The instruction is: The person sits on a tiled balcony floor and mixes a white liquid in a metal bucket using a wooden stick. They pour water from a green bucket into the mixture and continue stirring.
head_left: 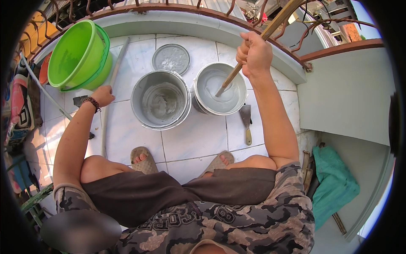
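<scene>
"Wooden stick first: where is it?"

"It slants through the right hand. One length runs up and to the right of those fingers. Its lower end stands below and left of them, in the pale grey liquid of a round bucket."

"How are the fingers set?"

"Closed firmly, wrapped around the stick."

"And on the left?"

"The left hand wears a beaded bracelet at the wrist. Its fingers look curled, but their undersides are hidden, so I cannot tell how far they close or whether they have hold of anything. A pale pipe passes beneath them along the tiled floor; whether they touch it is unclear."

"What lies between the two sets of fingers?"

"A second bucket, right of the left fingers and slightly below, with grey residue swirled across its bottom. A round lid, smeared white, lies up and to the right of those same fingers, just past that bucket."

"Anything else close?"

"A putty knife lies below the right fingers, just beside the first bucket. Lime-green basins sit up and left of the left fingers."
</scene>
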Available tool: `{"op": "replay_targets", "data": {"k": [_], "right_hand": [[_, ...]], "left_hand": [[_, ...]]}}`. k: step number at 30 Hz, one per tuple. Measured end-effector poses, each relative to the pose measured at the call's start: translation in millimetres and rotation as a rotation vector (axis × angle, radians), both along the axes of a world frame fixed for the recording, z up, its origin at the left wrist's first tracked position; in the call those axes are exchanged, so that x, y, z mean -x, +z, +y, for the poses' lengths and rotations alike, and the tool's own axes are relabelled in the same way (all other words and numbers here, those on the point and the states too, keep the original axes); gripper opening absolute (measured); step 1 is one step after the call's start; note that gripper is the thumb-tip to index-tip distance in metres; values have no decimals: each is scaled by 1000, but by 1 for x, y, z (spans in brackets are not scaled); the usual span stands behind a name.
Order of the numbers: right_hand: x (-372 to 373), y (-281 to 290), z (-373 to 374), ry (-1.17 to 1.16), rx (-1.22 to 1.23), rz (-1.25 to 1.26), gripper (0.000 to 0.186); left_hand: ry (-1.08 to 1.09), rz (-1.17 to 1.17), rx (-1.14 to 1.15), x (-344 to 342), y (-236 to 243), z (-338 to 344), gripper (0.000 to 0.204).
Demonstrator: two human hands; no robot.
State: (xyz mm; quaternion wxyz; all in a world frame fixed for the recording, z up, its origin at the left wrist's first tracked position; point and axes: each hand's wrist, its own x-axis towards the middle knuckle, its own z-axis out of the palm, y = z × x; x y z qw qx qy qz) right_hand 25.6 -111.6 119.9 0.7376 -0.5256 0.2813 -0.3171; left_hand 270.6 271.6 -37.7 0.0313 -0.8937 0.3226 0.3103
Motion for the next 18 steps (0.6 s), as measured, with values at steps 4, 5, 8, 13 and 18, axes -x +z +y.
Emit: {"op": "replay_targets", "data": {"k": [4, 5, 8, 13, 18], "right_hand": [[4, -7, 11, 46, 218, -275, 36], [5, -8, 11, 67, 336, -334, 35], [8, -15, -3, -36, 449, -83, 29], [7, -6, -19, 125, -10, 196, 33], [-4, -7, 9, 79, 28, -252, 41]], "left_hand": [[-10, -7, 16, 5, 1, -11, 31], [-34, -15, 27, 6, -1, -11, 31], [-27, -18, 26, 9, 1, -13, 31], [0, -29, 22, 3, 4, -2, 31], [24, 0, -38, 5, 3, -13, 33]]}}
